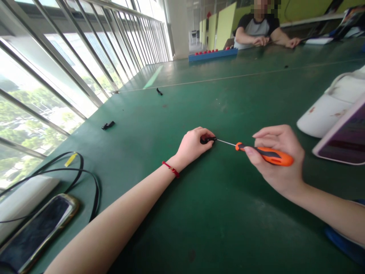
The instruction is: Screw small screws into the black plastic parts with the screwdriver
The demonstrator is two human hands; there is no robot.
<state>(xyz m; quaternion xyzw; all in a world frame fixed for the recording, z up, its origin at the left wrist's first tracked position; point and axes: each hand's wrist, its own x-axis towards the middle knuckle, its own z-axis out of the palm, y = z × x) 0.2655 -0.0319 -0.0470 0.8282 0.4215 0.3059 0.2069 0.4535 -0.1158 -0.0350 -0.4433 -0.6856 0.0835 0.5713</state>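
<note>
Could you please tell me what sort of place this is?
Probably a shared office or workshop: yellow-green partition panels stand beyond the large green table, and the right hand holds a screwdriver.

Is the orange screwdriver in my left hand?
No, the right hand holds the orange screwdriver, while the left hand holds a small black part.

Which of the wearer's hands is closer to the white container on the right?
Right. The right hand, holding the screwdriver, is just left of the white container; the left hand, holding a small black part, is farther left.
</note>
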